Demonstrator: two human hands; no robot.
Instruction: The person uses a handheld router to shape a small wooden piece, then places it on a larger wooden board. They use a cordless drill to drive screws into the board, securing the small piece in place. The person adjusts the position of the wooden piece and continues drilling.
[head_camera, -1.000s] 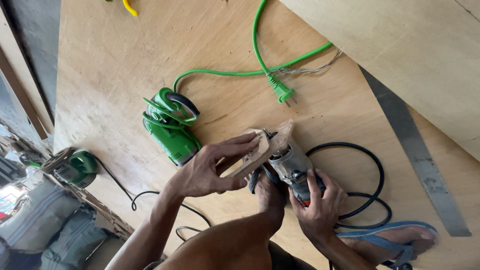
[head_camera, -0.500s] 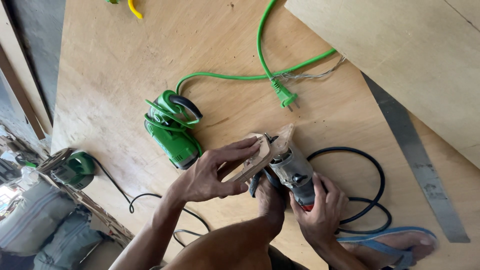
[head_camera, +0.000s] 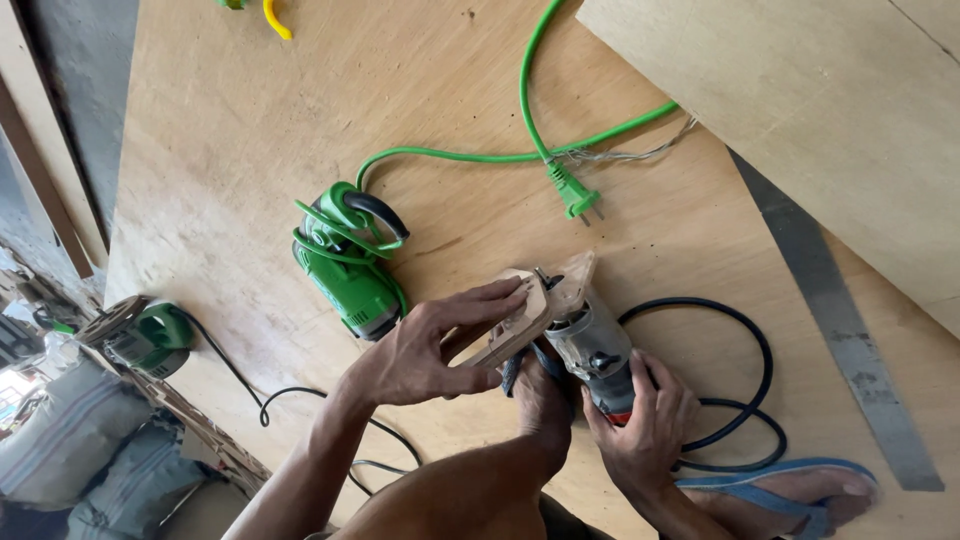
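1. The plywood sheet (head_camera: 250, 150) fills most of the view and serves as the work floor; a second, paler board (head_camera: 820, 120) lies across its upper right corner, with a long metal ruler (head_camera: 840, 330) along that board's edge.
2. A green power tool (head_camera: 345, 265) lies on the sheet just left of the hands, its green cord (head_camera: 530, 110) looping away and the green plug (head_camera: 575, 195) lying loose, joined to no socket in view. It looks set aside.
3. A black cable (head_camera: 740, 380) coils on the sheet around the right side of the hands, near a foot in a blue sandal (head_camera: 790, 490).
4. The grey power tool (head_camera: 595, 350) sits between the hands, low on the sheet. The right hand (head_camera: 645, 425) is clenched around its body. A foot (head_camera: 540, 400) rests against it from below.
5. The small wooden piece (head_camera: 515, 325) is pressed against the tool's front end; the left hand (head_camera: 420, 350) grasps it with fingers spread along its top.
6. By my reading the shaping is under way: the piece is at the tool, not yet put down. I cannot tell how much is worked.
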